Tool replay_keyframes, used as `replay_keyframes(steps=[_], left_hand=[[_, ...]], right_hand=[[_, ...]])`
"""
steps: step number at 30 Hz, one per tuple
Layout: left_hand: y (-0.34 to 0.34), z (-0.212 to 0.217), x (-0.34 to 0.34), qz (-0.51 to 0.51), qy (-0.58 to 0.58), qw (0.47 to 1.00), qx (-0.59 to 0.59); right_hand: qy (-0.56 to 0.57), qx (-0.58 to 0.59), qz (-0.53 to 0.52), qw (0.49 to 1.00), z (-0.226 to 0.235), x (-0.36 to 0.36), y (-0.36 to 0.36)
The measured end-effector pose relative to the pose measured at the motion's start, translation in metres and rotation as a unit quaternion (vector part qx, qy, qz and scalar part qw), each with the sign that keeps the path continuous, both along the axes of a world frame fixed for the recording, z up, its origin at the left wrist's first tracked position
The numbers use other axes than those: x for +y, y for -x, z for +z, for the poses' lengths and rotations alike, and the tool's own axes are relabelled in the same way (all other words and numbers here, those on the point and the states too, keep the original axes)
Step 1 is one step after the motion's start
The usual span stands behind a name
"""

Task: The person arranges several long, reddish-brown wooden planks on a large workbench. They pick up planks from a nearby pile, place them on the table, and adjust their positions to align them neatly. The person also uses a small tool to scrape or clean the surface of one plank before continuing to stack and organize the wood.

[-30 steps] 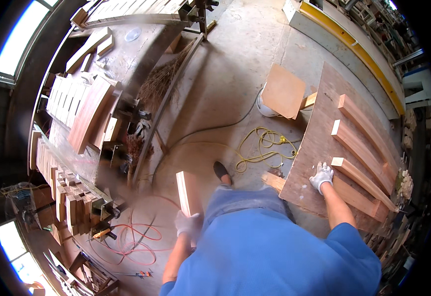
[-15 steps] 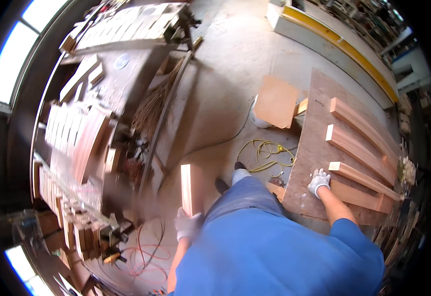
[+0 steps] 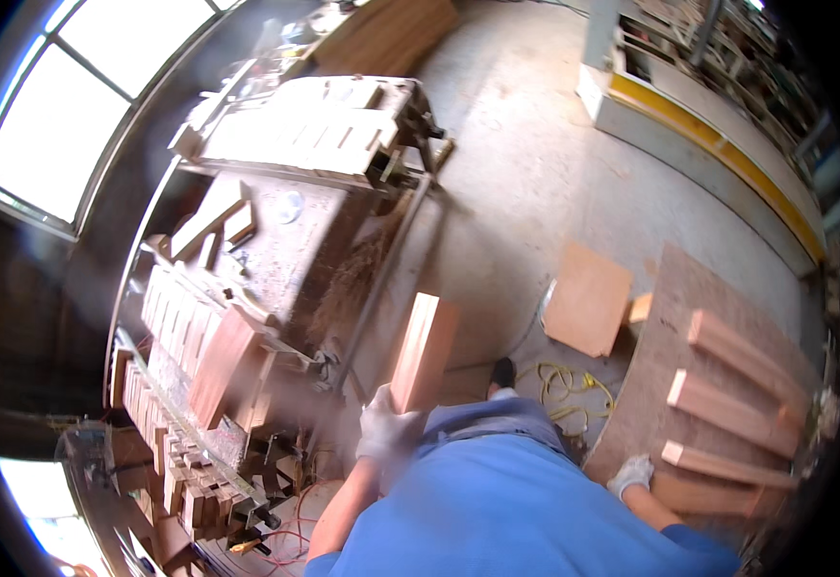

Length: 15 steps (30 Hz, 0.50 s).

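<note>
Woodworking shop (timber blocks (image 3: pixel 727 409), workbench (image 3: pixel 285 250))

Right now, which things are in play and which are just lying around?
In play:
left hand gripping wood block
right hand on board, beside planks

Lying around:
yellow cord
square panel
workbench with offcuts
red cable

A concrete floor (image 3: pixel 535 173) fills the upper centre of the frame, with a yellow cord (image 3: pixel 564 389) and a square board (image 3: pixel 588 298) lying on it. At lower right, a brown panel (image 3: pixel 670 327) carries 3 wooden beams (image 3: pixel 727 413).
</note>
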State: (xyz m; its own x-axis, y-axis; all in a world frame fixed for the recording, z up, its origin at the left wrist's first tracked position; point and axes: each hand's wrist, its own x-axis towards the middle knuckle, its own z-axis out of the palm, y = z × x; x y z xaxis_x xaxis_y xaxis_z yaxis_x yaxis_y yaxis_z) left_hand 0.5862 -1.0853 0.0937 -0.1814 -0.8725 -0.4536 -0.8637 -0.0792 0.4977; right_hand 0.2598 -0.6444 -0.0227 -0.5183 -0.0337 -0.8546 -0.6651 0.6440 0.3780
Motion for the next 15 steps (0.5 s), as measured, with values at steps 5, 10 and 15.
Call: replay_keyframes(steps=[5, 10, 15], left_hand=[[0.023, 0.031, -0.057, 0.062, 0.064, 0.992, 0.084], [0.034, 0.057, -0.131, 0.091, 0.110, 0.976, 0.166], [0.044, 0.050, -0.232, 0.119, 0.191, 0.953, 0.201]], right_hand=[[-0.082, -0.141, 0.010, 0.987, 0.021, -0.065, 0.052], [0.004, -0.245, -0.004, 0.970, 0.010, -0.148, 0.082], [0.193, -0.338, 0.254, 0.885, -0.074, -0.216, 0.118]])
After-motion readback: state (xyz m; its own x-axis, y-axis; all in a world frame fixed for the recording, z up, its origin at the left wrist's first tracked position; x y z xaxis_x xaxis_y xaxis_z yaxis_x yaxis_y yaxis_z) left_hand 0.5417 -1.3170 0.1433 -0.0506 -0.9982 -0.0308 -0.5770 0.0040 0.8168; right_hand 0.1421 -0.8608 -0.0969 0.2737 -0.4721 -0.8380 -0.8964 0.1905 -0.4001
